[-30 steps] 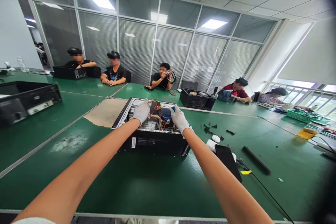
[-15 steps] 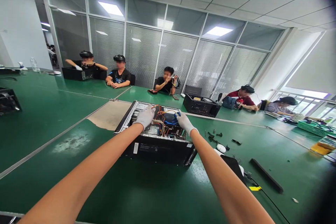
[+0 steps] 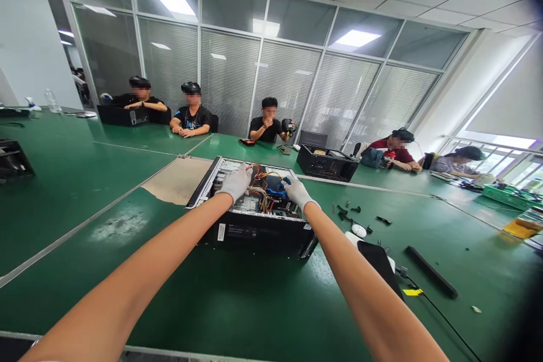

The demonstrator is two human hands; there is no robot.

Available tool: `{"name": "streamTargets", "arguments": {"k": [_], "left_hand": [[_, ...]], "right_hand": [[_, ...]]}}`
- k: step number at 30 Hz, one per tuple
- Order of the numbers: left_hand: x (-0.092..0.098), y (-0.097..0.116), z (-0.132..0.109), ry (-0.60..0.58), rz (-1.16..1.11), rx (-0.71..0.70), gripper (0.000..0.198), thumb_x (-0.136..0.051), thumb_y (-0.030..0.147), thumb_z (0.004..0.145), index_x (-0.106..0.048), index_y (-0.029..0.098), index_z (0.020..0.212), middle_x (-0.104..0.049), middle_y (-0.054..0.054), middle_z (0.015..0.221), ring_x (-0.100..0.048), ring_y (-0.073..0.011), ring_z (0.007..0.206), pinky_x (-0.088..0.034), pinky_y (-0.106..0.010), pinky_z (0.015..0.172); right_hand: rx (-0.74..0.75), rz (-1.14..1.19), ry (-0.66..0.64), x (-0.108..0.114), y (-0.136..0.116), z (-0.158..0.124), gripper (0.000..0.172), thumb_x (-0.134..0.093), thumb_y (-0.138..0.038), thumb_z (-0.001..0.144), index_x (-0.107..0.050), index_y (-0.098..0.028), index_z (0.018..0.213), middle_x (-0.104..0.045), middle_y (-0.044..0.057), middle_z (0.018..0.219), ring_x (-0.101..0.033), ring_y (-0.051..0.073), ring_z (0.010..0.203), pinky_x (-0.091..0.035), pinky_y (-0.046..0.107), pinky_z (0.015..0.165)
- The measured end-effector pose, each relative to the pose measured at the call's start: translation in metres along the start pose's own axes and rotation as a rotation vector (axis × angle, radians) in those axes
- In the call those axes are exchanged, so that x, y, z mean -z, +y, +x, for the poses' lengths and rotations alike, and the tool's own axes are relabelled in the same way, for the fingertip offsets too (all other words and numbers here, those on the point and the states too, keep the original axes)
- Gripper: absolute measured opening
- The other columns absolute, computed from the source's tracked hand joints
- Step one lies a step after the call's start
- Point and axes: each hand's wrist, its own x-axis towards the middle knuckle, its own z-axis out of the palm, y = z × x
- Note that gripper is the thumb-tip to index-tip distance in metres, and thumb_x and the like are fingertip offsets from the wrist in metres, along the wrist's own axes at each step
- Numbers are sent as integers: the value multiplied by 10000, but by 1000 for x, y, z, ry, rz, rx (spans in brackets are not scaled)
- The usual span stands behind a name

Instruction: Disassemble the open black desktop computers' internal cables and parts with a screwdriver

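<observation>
An open black computer case lies on its side on the green table, its wiring and boards showing. Over the metal bay at its left part is my left hand, in a pale glove, its fingers bent together beside orange and red cables. What these fingers hold, if anything, is hidden. My gloved right hand is at the case's right side, closed on a small dark blue thing whose kind I cannot make out. Left of that hand sits a round dark part with a bright blue edge.
A brown sheet lies left of the case. To the right are small black pieces, a white round object, a black phone-like slab and a dark bar. Another computer case stands farther back. Several people sit around the table.
Both hands stay at the case with little movement. The view has shifted slightly. Across the table, one person has lowered a dark object from beside the head.
</observation>
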Motion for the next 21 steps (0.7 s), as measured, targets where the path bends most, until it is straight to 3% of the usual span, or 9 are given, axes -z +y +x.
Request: {"name": "streamTargets", "arguments": {"k": [9,18,21], "left_hand": [[2,2,-1,13,9,-6,590,-220,567,1047,-464,168,1407,-706,-202,1220,-677,-331,1164,-486,-451,1010],[1,5,-1,13,-10,21,561,-244,535,1052,-448,172,1428,-725,-190,1187,-685,-324,1155,-484,-442,1009],[-1,3,1,3,-29,15,577,-231,562,1046,-455,184,1420,-730,-187,1172,-686,-328,1151,-484,-457,1008]], "right_hand": [[8,-229,4,-5,1,1,389,-402,-298,1002,-585,-226,1338,-679,142,1217,-660,263,1100,-483,381,963],[71,-236,118,-1,-1,0,320,-423,-253,977,-643,-201,1204,-692,145,1193,-648,263,1105,-477,367,971],[53,-238,76,1,-2,-3,320,-427,-253,974,-651,-191,1194,-695,154,1181,-647,271,1100,-480,371,962]]}}
